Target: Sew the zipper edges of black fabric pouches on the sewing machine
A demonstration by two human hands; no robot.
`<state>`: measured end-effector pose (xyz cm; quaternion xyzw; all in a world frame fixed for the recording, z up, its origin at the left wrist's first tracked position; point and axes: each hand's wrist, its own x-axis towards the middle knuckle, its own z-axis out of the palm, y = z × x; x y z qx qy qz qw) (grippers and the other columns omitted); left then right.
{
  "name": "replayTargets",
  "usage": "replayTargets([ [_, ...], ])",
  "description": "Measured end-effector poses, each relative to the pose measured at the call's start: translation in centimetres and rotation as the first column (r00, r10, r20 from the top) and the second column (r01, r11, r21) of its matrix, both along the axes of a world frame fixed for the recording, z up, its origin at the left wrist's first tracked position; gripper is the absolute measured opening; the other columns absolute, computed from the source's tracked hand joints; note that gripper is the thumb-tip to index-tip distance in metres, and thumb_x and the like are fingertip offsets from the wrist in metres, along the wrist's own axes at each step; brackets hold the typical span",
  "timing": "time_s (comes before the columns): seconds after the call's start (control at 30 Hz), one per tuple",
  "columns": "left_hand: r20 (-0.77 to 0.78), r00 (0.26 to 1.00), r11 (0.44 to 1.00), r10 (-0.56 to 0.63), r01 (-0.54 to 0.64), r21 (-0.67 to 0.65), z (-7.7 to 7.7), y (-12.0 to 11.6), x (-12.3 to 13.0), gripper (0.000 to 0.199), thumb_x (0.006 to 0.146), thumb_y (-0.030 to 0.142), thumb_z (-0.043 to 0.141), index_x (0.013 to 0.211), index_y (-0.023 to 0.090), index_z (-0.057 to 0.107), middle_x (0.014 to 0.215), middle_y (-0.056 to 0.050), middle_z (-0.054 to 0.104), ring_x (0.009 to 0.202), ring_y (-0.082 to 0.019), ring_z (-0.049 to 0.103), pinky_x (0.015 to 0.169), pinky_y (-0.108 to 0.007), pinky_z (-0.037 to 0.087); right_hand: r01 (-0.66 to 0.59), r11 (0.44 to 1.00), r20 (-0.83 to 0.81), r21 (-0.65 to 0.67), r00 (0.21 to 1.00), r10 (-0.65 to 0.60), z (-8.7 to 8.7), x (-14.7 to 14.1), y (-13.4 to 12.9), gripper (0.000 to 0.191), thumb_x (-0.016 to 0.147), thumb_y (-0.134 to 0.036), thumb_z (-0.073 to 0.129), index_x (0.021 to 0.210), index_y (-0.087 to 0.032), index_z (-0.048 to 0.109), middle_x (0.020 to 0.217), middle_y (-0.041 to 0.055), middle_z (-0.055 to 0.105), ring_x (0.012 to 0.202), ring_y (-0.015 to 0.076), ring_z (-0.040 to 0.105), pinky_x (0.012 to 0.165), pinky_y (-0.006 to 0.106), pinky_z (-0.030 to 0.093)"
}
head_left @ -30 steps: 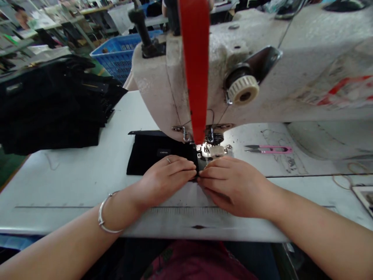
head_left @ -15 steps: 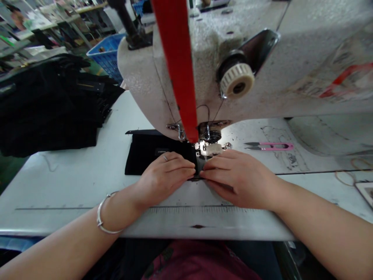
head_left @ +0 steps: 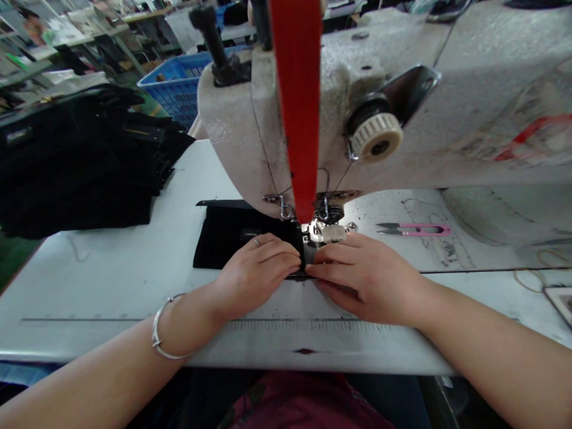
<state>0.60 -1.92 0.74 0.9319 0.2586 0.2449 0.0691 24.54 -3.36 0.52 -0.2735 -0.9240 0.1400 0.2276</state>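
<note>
A black fabric piece (head_left: 236,238) with a small dark label lies flat on the white sewing table (head_left: 102,286), its right end under the presser foot (head_left: 328,232) of a cream industrial sewing machine (head_left: 277,125). My left hand (head_left: 257,277), wearing a ring and a silver bangle, presses the fabric's near edge. My right hand (head_left: 364,280) stands just in front of the foot, fingertips against the fabric's end. The needle is hidden behind a red strap (head_left: 298,101) hanging down in front of the machine.
Pink-handled thread snips (head_left: 413,229) lie to the right of the foot. A pile of black fabric pieces (head_left: 75,173) fills the table's left side. A blue plastic basket (head_left: 176,89) stands behind it. The table's front edge runs below my forearms.
The view has shifted slightly. My hands remain on the fabric at the foot, and the right hand's fingers sit a little differently.
</note>
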Motion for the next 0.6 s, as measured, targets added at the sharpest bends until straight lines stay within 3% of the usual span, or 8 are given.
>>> replayTargets([
  [0.13,0.054,0.997,0.998,0.053,-0.051,-0.041,-0.05,0.0,0.07,0.009,0.093,0.013,0.056,0.099,0.014,0.063,0.097,-0.005,0.069,0.093,-0.015,0.063,0.087,-0.031,0.052,0.019,1.0,0.045,-0.013,0.999,-0.019,0.02,-0.27,-0.08,0.024,0.092,-0.023,0.052,0.11,-0.02,0.067,0.1,0.0062,0.065,0.091,0.0204,0.058,0.077,0.038,0.043],
  [0.43,-0.028,0.999,0.999,-0.04,0.041,0.012,-0.3,-0.15,-0.41,0.016,0.093,0.011,0.054,0.104,0.016,0.065,0.101,-0.005,0.069,0.095,-0.017,0.063,0.087,-0.035,0.052,0.015,0.999,0.067,-0.032,0.998,-0.013,-0.05,-0.61,-0.24,0.02,0.086,-0.019,0.055,0.102,-0.02,0.067,0.101,0.0067,0.065,0.092,0.0218,0.057,0.08,0.041,0.044],
  [0.6,-0.046,0.998,0.999,-0.042,0.043,0.022,-0.12,-0.05,-0.45,0.015,0.093,0.01,0.054,0.102,0.014,0.065,0.101,-0.005,0.07,0.095,-0.017,0.064,0.087,-0.035,0.054,0.015,0.999,0.055,-0.034,0.998,-0.013,0.24,-0.42,-0.59,0.023,0.087,-0.018,0.052,0.106,-0.019,0.065,0.121,0.0078,0.062,0.102,0.0232,0.057,0.087,0.042,0.044],
])
